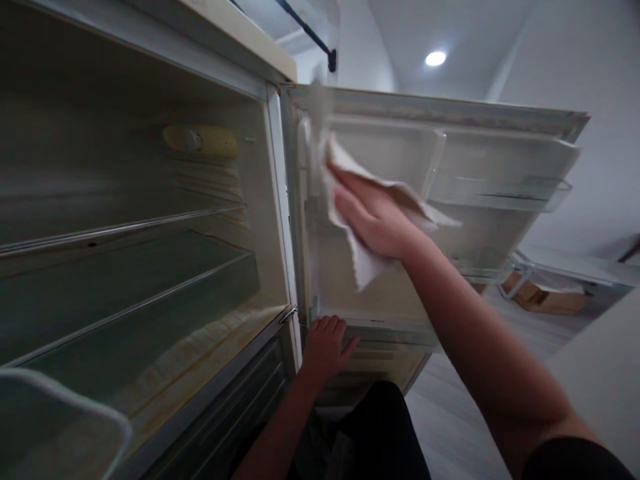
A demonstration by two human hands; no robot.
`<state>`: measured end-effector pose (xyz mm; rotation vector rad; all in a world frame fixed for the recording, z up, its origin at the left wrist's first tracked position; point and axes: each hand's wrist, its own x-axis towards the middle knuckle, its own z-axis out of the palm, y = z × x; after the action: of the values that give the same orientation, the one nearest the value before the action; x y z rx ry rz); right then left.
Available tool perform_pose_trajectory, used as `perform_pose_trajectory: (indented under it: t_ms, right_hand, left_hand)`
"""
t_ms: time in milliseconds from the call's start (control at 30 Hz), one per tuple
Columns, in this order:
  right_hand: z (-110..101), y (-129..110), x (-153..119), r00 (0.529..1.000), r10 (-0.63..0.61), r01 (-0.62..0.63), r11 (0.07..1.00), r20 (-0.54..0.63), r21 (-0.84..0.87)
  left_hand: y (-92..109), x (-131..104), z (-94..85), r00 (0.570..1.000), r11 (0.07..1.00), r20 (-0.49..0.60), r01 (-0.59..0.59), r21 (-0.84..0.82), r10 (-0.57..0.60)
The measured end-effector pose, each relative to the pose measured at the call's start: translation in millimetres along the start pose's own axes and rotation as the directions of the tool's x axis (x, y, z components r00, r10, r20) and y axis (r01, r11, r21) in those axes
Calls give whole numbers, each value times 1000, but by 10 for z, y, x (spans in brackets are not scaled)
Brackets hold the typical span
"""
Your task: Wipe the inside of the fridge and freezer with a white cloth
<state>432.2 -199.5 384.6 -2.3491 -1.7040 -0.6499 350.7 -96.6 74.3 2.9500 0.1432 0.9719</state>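
My right hand (pixel 370 213) holds a white wiping cloth (pixel 367 267) with a jagged edge, its fingers pressed over it. Part of the cloth trails below the hand and to its right; the fingertips are partly covered. Both are close to the inner face of the open refrigerator door (pixel 370 143), near its hinge side. Lower down, my left hand (pixel 326 343) rests at the bottom edge of that door, fingers stretched out and thumb apart, holding nothing.
To the left is the refrigerator compartment (pixel 273 220) with glass shelves (pixel 220 267), a yellowed lamp cover (pixel 200 140) and a stained floor. Clear door racks (pixel 500 193) project at right. A freezer door (pixel 385 367) stands open below. A cardboard box (pixel 550 297) sits under a white table (pixel 580 267).
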Motion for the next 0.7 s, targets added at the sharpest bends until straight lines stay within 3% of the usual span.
perform_pose_trajectory:
  t_ms: [133, 233, 333, 467, 700]
  right_hand:
    - [89, -59, 416, 982, -58, 63, 998, 179, -24]
    - [100, -36, 540, 973, -81, 89, 996, 215, -27]
    - [27, 105, 433, 958, -126, 127, 992, 258, 12]
    - [-83, 345, 163, 940, -59, 48, 998, 336, 40]
    - [-69, 416, 7, 963, 10, -2, 1000, 268, -31]
  left_hand:
    - [49, -34, -40, 1000, 1000, -15, 11, 9, -11]
    - [43, -36, -51, 1000, 1000, -4, 10, -7, -10]
    - [23, -35, -36, 1000, 1000, 4, 14, -24, -14]
    - [11, -54, -28, 1000, 998, -10, 16, -60, -16]
    - [8, -69, -53, 999, 993, -26, 21, -114, -24]
